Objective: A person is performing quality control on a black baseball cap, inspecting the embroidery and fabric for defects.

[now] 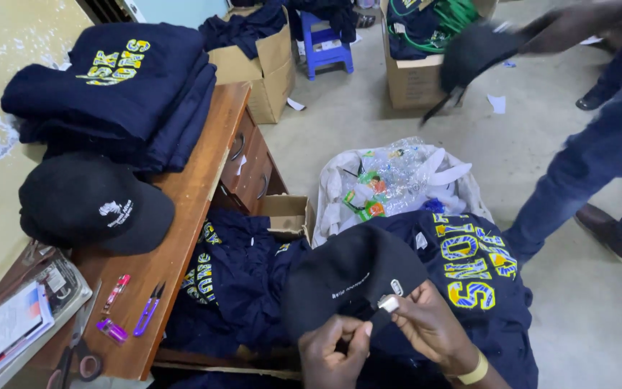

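Note:
A black cap (347, 277) lies over dark navy printed garments (469, 274) in front of me. My right hand (433, 328) pinches the cap's back strap at its small silver buckle (390, 302); a yellow band circles that wrist. My left hand (334, 353) grips the strap's other end, fingers curled around it. Both hands sit at the cap's near edge.
A wooden desk (188, 187) on the left carries a second black cap (91, 202), a stack of folded navy garments (116, 86), thread snips (149, 310), scissors (73, 353) and booklets. Cardboard boxes (264, 65), a blue stool (325, 43), a sack of plastic waste (390, 180). Another person (599, 144) holds a cap (473, 54).

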